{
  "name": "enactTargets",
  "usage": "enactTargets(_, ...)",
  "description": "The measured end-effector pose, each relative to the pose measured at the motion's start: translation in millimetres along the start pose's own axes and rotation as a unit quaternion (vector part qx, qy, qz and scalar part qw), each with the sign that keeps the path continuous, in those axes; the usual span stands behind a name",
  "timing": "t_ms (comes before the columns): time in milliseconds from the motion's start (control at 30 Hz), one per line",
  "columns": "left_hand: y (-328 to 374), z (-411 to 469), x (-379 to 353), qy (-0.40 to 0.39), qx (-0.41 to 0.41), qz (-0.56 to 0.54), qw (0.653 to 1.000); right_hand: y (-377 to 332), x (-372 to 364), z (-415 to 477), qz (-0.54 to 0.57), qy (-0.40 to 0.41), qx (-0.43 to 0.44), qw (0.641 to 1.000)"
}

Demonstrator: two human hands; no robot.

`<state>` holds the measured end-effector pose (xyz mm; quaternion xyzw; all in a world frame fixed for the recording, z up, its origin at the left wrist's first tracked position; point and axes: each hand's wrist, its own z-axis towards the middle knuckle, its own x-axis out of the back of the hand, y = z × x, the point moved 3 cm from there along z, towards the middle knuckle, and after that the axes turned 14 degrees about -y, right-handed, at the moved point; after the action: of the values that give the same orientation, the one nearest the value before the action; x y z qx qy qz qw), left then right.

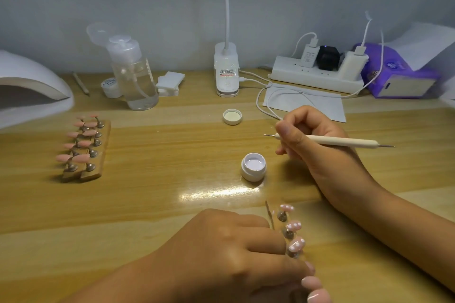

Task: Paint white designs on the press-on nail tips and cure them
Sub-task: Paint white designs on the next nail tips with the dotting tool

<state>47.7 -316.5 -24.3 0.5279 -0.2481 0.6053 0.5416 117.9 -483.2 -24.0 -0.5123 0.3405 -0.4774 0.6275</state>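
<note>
- The dotting tool is pinched between the thumb and curled fingers of the right hand and held level above the tabletop.
- The left hand is laid on the wooden holder; its fingers are pressed together and bent round the near end.
- Three pink nail tips bearing white dots are mounted on that holder, near the open white gel pot.
</note>
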Motion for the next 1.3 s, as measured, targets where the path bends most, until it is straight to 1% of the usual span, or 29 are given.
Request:
enactTargets(33, -2, 0, -1, 0.017, -0.014, -0.005, 1.0, -1, -1, -1, -0.009, -0.004, 0.005, 1.0)
enactTargets(133, -5, 1, 1, 0.037, -0.016, -0.038, 0.998, -5, -2, -3, -0.036, -0.015, 0.024, 0.999)
enactTargets(233, -5, 4, 7, 0.061, -0.006, -0.124, 0.99, -6, -3, -3, -0.073, -0.007, 0.028, 0.997)
enactTargets(300, -10, 3, 14, 0.096, 0.014, -0.214, 0.972, -6, -6, -3, -0.088, -0.005, 0.044, 0.995)
enactTargets(333, -14, 3, 16, 0.114, 0.043, -0.276, 0.953, -5, -7, -4, -0.101, -0.006, 0.052, 0.994)
enactTargets(367, -20, 3, 17, 0.139, 0.084, -0.348, 0.923, -5, -8, -4, -0.119, -0.01, 0.057, 0.991)
enactTargets(433, -36, 1, 15, 0.203, 0.168, -0.48, 0.837, -3, -10, -4, -0.163, -0.027, 0.062, 0.984)
enactTargets(467, -44, 0, 14, 0.234, 0.206, -0.523, 0.793, -1, -11, -4, -0.182, -0.036, 0.061, 0.981)
enactTargets(533, -57, 0, 12, 0.275, 0.26, -0.57, 0.729, 0, -13, -3, -0.213, -0.054, 0.058, 0.974)
enactTargets(567, -62, -1, 12, 0.284, 0.279, -0.583, 0.708, 1, -14, -3, -0.225, -0.062, 0.058, 0.971)
enactTargets(600, -65, -1, 12, 0.289, 0.286, -0.592, 0.696, 1, -16, -2, -0.234, -0.068, 0.058, 0.968)
enactTargets(633, -66, -1, 12, 0.287, 0.286, -0.594, 0.695, 1, -16, -1, -0.239, -0.073, 0.058, 0.967)
enactTargets(767, -63, -1, 12, 0.264, 0.266, -0.59, 0.715, 3, -17, 0, -0.258, -0.087, 0.051, 0.961)
enactTargets(933, -65, 0, 10, 0.266, 0.271, -0.574, 0.725, 4, -18, 0, -0.272, -0.101, 0.047, 0.956)
enactTargets(1067, -65, 0, 9, 0.256, 0.253, -0.57, 0.738, 4, -19, 1, -0.286, -0.101, 0.043, 0.952)
enactTargets(1200, -66, -1, 9, 0.26, 0.246, -0.577, 0.734, 2, -19, 0, -0.255, -0.086, 0.035, 0.963)
enactTargets(1300, -65, 0, 9, 0.259, 0.243, -0.576, 0.736, 1, -16, 0, -0.184, -0.057, 0.018, 0.981)
